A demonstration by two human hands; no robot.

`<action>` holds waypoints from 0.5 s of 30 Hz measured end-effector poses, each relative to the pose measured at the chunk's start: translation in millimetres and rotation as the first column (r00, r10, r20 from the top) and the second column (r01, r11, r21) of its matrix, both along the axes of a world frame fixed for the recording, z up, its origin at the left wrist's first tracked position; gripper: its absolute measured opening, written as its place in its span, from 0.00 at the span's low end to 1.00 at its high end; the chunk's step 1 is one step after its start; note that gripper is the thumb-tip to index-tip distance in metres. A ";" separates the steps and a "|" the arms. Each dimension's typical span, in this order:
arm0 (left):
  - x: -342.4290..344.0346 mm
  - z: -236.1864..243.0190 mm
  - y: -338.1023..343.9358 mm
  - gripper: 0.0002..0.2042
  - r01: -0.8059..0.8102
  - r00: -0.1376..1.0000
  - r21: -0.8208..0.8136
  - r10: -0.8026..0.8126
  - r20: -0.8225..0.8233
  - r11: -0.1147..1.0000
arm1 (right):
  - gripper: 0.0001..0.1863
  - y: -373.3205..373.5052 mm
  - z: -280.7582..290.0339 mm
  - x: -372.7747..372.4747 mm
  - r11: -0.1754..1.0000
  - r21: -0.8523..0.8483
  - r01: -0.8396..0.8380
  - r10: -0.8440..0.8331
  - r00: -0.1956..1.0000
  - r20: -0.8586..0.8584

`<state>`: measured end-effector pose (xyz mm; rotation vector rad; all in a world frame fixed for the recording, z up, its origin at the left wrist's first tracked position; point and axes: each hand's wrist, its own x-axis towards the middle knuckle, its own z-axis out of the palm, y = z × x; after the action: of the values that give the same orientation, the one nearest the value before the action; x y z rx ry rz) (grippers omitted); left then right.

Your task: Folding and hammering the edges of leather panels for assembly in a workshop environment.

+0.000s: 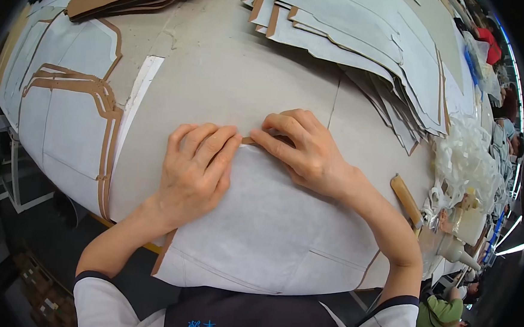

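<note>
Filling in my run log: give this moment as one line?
left hand: flat on white fabric panel | right hand: fingertips pressing panel's top edge | brown strip between hands
</note>
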<state>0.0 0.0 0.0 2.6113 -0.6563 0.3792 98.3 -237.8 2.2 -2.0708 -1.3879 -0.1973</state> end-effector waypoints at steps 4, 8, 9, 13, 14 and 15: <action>2.6 3.6 0.3 0.26 0.011 1.000 0.027 -0.011 0.011 1.000 | 0.18 1.6 0.1 1.4 0.999 0.043 0.013 -0.012 1.000 -0.012; 3.1 6.1 1.9 0.25 0.011 1.000 0.055 -0.011 -0.002 0.998 | 0.13 6.8 -1.1 0.9 0.993 0.074 0.089 -0.073 0.978 -0.197; 2.6 7.0 2.4 0.25 0.015 1.000 0.057 -0.014 -0.005 0.998 | 0.13 7.3 -1.1 0.7 0.993 0.076 0.093 -0.076 0.977 -0.200; 2.3 6.4 6.4 0.26 -0.016 0.996 -0.101 0.007 -0.089 0.995 | 0.13 7.5 -2.0 -1.2 0.991 0.072 0.113 -0.093 0.967 -0.237; 2.8 5.6 7.3 0.26 -0.033 0.992 -0.179 0.011 -0.123 0.983 | 0.13 7.4 -2.2 -1.6 0.992 0.058 0.112 -0.097 0.972 -0.216; 3.2 5.5 7.7 0.26 -0.032 0.992 -0.179 0.010 -0.125 0.983 | 0.13 7.2 -2.4 -1.9 0.992 0.059 0.113 -0.098 0.971 -0.218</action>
<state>3.2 7.7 5.5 2.4478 -0.5275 0.2674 96.3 -230.6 -0.2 -2.0424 -1.1274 -0.0633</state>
